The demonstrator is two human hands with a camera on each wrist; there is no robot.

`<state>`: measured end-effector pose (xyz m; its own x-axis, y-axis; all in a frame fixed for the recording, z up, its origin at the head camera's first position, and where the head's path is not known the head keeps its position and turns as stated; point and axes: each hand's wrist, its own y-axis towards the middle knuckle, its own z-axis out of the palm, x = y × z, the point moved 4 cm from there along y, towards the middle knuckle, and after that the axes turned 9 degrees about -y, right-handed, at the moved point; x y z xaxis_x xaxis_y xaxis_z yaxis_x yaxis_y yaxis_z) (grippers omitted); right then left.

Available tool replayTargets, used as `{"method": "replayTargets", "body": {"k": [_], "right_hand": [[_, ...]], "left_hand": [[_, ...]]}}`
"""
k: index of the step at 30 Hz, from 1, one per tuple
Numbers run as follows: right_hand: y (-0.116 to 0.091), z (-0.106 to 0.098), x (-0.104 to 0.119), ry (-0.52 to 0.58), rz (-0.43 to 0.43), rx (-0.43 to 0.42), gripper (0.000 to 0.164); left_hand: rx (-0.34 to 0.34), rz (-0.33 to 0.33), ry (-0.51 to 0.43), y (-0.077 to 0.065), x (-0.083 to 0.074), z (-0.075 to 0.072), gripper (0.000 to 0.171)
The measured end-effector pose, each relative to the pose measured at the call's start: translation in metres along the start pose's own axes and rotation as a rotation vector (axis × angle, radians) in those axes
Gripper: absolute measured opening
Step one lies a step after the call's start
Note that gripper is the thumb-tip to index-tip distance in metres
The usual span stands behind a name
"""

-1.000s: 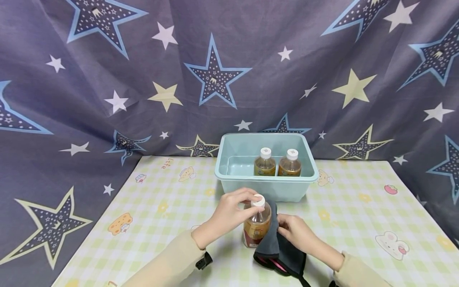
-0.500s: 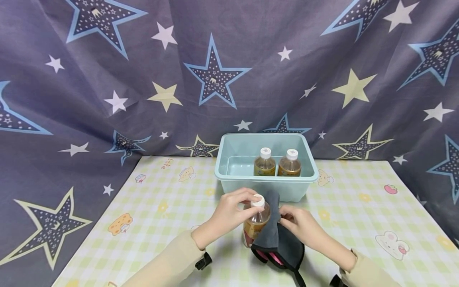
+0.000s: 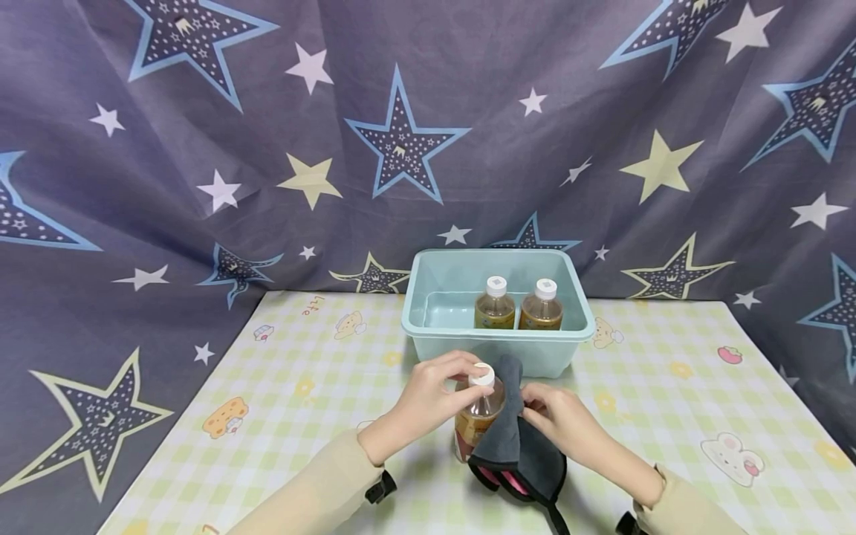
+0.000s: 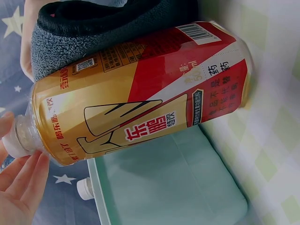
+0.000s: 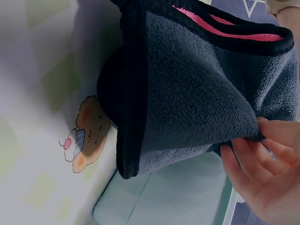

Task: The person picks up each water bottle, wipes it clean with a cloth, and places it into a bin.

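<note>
Upright on the table stands a drink bottle [image 3: 472,425] with a white cap and a gold-and-red label [image 4: 150,103]. My left hand [image 3: 435,390] grips it by the cap, thumb and fingers around the sides. A dark grey fleecy cloth [image 3: 503,444] with black edging, pink showing in its folds and a black cord, drapes against the bottle's right side. With thumb and fingertips, my right hand [image 3: 560,422] pinches a fold of that cloth [image 5: 197,89]. The cloth covers part of the bottle's right side in the head view.
Just behind the hands is a light blue plastic bin [image 3: 498,335]. Two similar capped bottles, one left [image 3: 495,310] and one right [image 3: 541,312], stand inside it. A checked tablecloth [image 3: 321,416] covers the table, and a starry curtain [image 3: 401,223] hangs behind.
My right hand moved slightly up and right with the cloth, whose upper end rose and now hides more of the bottle. My left hand stayed on the cap.
</note>
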<state>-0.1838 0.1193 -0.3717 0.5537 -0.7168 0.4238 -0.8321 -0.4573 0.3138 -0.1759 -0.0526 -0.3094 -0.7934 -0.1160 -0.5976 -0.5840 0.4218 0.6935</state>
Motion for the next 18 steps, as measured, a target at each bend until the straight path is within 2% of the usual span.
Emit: {"method": "replayTargets", "body": {"k": [8,15,18], "right_hand": [[0.000,0.011,-0.005,-0.015,-0.015,0.027,0.017],[-0.001,0.025,-0.011,-0.021,-0.016,0.064,0.020],[-0.002,0.031,-0.013,-0.019,-0.020,0.088,0.022]], "left_hand": [[0.001,-0.002,0.007,-0.001,0.002,0.001,0.016],[0.000,-0.010,0.019,-0.009,0.030,0.006,0.016],[0.002,-0.003,0.025,-0.011,0.034,0.007,0.015]]}}
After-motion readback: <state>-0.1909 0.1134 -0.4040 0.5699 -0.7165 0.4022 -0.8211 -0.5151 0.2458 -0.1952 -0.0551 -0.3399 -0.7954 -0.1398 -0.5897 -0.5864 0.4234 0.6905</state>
